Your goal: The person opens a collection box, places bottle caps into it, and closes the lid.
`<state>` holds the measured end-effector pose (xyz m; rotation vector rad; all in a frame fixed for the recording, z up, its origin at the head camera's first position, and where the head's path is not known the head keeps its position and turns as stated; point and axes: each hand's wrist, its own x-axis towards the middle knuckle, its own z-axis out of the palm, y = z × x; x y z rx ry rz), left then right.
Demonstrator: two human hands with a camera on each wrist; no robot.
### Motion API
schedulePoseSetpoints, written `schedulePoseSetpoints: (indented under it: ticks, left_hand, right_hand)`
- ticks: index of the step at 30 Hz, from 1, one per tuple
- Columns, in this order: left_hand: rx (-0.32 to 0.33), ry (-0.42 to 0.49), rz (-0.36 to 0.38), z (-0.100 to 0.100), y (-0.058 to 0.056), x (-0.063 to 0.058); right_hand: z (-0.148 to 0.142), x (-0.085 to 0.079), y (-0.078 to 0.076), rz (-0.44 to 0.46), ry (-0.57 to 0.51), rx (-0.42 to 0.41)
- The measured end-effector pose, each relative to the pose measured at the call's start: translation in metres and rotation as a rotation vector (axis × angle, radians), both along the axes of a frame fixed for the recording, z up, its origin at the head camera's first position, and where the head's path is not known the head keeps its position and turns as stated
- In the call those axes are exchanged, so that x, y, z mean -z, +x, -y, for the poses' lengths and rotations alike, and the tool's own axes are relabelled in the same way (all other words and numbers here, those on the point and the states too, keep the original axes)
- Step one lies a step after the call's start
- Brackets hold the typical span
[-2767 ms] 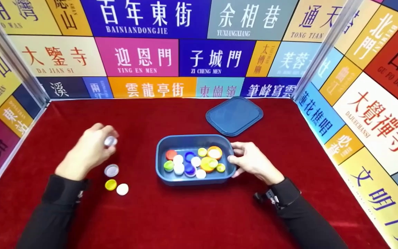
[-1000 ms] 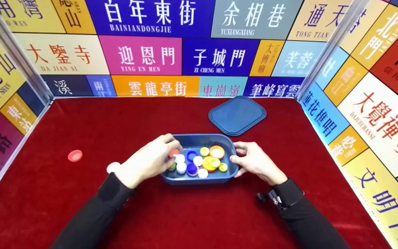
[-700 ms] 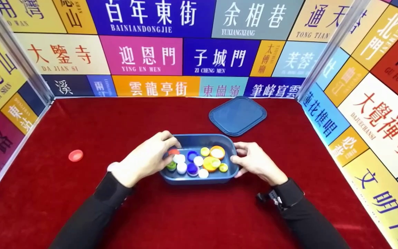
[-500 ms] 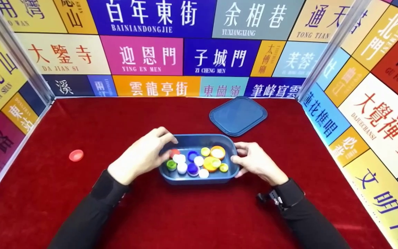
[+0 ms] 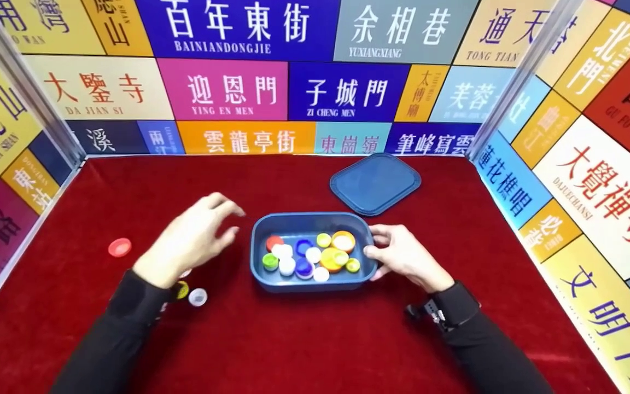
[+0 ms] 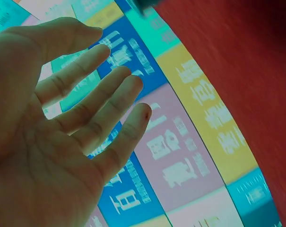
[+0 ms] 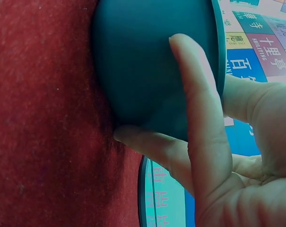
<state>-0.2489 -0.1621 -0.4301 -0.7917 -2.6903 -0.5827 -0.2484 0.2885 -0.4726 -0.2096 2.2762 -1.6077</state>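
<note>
A blue rectangular box (image 5: 348,219) stands mid-table with several bottle caps inside, among them a red cap (image 5: 274,243), a green cap (image 5: 270,262) and a white cap (image 5: 287,266). My left hand (image 5: 192,241) hangs in the air left of the box, fingers apart; its palm is bare in the left wrist view. Below it on the cloth lie a yellow cap (image 5: 182,289) and a clear whitish cap (image 5: 198,297). Another pale cap (image 5: 185,272) peeks out from under the wrist. My right hand (image 5: 402,254) grips the box's right end, thumb over the rim, fingers on the outer wall (image 7: 147,61).
A flat blue lid (image 5: 375,183) lies behind the box, toward the back right. Off to the left a lone red cap (image 5: 120,247) rests on the red cloth (image 5: 315,345). Printed panels (image 5: 315,87) wall in the back and both sides.
My left hand held a pale cap left of the box, then was over the box's left end; now it is back to the left, holding nothing. My right hand stays on the box.
</note>
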Motion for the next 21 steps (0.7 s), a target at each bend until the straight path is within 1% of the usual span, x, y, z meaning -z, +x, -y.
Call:
schedulePoseSetpoints:
  ticks: [8, 15, 18, 21]
  left_hand:
    - [-0.106, 0.011, 0.041, 0.051, 0.003, 0.011]
    - [-0.223, 0.024, 0.077, 0.099, 0.001, 0.019]
    - [-0.269, 0.029, 0.116, 0.116, 0.0, 0.025]
    - [-0.31, 0.013, 0.165, 0.131, -0.001, 0.03]
  right_hand:
    - [0.0, -0.001, -0.001, -0.004, -0.007, -0.009]
    - [-0.001, -0.001, -0.002, -0.009, 0.006, -0.015]
    - [-0.001, -0.001, -0.001, -0.01, 0.014, -0.013]
    - [-0.001, -0.001, 0.0, -0.008, 0.018, -0.01]
